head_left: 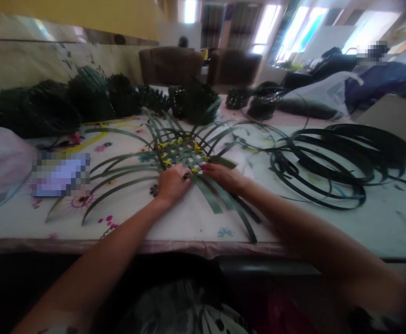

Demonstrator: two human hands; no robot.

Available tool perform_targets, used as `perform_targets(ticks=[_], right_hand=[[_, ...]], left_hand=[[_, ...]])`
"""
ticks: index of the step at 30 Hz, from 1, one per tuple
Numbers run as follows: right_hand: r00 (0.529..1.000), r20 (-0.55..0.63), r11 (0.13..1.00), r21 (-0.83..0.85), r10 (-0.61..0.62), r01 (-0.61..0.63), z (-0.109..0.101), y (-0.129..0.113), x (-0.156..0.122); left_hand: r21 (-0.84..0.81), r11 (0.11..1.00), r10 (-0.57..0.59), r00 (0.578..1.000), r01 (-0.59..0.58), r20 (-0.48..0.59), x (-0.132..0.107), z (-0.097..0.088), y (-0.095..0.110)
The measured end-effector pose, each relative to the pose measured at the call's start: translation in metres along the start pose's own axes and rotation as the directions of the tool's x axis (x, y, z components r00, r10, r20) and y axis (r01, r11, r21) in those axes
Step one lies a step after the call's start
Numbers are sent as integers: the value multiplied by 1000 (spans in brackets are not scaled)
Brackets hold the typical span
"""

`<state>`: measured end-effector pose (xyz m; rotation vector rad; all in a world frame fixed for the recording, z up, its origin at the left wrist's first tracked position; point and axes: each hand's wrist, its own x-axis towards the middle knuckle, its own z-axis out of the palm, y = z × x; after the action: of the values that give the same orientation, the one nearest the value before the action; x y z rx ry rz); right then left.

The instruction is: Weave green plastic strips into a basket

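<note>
My left hand (pixel 173 184) is resting at the near edge of the woven panel (pixel 181 154), its fingers bent in and seeming to be pinching that edge; my right hand (pixel 224 176) is lying just beside it over the near right corner, fingers partly stretched, fingertips touching the weave, though I cannot tell whether they are gripping anything. The panel is sitting flat between and beyond my hands on the flowered tablecloth (pixel 182 222). Its middle is showing a crossed green lattice, with yellow ties (pixel 197 147) marking its edges, so I am judging this flat part largely done. What is remaining seems considerable: long loose strips (pixel 208 197) are fanning out on every side, their ends unwoven, and no sides are standing up. To my right, coiled dark strips (pixel 387 141) are lying apart from the panel; yellow strips (pixel 98 139) are lying to the left. Farther back, dark woven baskets (pixel 201 99) are standing in a row, looking much further along.
</note>
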<state>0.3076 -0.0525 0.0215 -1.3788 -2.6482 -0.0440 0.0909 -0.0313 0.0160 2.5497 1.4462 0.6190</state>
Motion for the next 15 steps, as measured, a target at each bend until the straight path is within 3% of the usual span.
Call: perform_targets(ticks=[4,10,15], right_hand=[[999,-3,998,-46,-51,51,11,6,1],[997,-79,999,-33,20,-23,13,4,1],[996,-31,994,-70,82,-84,12,1,5]], left_hand=[[-3,1000,-5,999,5,41,0,-1,2],[50,998,-47,999,47,1,-2,2,5],[62,997,34,999,-34,4,-7,4,6]])
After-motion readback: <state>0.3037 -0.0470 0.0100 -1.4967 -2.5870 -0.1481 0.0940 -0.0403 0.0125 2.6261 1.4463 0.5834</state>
